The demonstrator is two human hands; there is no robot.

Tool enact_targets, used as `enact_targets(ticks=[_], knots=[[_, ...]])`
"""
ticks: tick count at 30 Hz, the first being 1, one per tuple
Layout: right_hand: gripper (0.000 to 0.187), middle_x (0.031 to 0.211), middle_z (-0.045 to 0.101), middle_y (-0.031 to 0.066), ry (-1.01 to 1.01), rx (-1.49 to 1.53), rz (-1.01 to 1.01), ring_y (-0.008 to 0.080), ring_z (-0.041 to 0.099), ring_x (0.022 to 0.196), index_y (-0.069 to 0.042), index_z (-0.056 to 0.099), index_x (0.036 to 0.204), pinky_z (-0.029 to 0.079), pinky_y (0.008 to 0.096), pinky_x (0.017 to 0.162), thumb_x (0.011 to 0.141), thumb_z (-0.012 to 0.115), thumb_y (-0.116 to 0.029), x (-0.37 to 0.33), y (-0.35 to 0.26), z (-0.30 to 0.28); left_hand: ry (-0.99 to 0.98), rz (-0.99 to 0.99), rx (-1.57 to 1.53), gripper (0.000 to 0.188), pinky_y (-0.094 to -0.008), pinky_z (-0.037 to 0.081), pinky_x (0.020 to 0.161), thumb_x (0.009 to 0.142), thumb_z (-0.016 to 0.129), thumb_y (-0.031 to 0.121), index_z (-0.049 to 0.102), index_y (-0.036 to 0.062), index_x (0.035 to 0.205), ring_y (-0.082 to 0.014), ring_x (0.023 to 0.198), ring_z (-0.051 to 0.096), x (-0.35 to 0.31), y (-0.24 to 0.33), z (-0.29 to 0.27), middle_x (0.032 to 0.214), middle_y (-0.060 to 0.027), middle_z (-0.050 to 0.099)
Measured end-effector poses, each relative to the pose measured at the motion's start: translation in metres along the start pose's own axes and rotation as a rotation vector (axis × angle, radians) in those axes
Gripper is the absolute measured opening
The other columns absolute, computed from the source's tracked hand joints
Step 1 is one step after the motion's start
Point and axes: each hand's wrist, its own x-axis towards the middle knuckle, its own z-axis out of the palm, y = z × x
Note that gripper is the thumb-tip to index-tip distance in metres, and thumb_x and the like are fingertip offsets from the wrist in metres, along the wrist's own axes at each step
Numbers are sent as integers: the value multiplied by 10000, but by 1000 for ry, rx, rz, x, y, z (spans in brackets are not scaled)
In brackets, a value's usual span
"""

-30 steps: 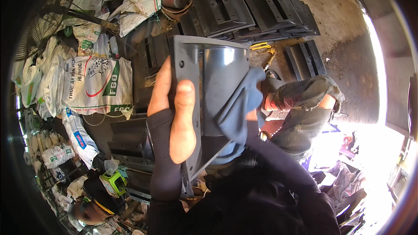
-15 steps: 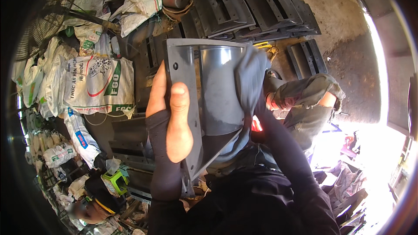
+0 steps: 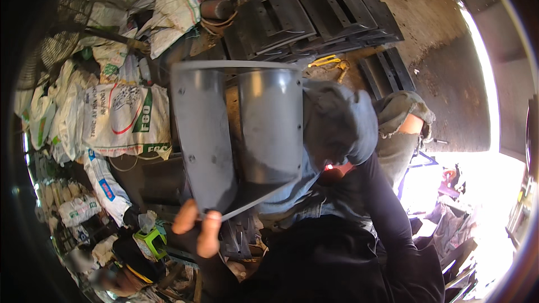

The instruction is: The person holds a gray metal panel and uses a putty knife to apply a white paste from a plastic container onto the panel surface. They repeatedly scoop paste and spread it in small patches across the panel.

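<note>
A dark grey curved panel (image 3: 272, 123) with a long central slot and small holes along its edges is held up before me, tilted. My left hand (image 3: 196, 227) pinches its lower left corner between thumb and fingers. Beside the panel's right edge, a bunched blue-grey cloth (image 3: 342, 118) covers most of my right hand (image 3: 337, 173), which is closed on it. Whether the cloth touches the panel there I cannot tell.
Similar dark panels (image 3: 337, 8) lie stacked on the floor ahead, near a yellow-handled tool (image 3: 325, 62). White printed sacks (image 3: 126, 118) and a fan (image 3: 62, 50) stand left. A green stool (image 3: 150, 240) and a partly visible person (image 3: 120, 280) are lower left. A knee in torn trousers (image 3: 404, 115) juts out right.
The panel has turned to show more of its face and shifted left. My left hand has slid down to its lower corner. The cloth and right hand have moved off the panel's inner face.
</note>
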Motion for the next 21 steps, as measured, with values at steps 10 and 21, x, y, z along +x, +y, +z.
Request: enact_targets(ticks=[10, 21], knots=[[692, 1347, 468, 234, -78, 164, -24, 445, 387, 1162, -19, 486, 1317, 311, 465, 1002, 745, 703, -343, -32, 10, 66, -472, -68, 17, 510, -285, 434, 541, 939, 626, 480, 693, 11, 748, -107, 555, 540, 214, 125, -42, 632, -12, 611], [742, 1436, 401, 291, 48, 198, 276, 486, 405, 1311, 12, 406, 1396, 329, 506, 1113, 810, 695, -341, -71, -23, 105, -81, 56, -1143, 842, -458, 411, 1077, 1004, 277, 655, 283, -33, 1488, -360, 1343, 432, 243, 97, 31, 1467, -297, 389]])
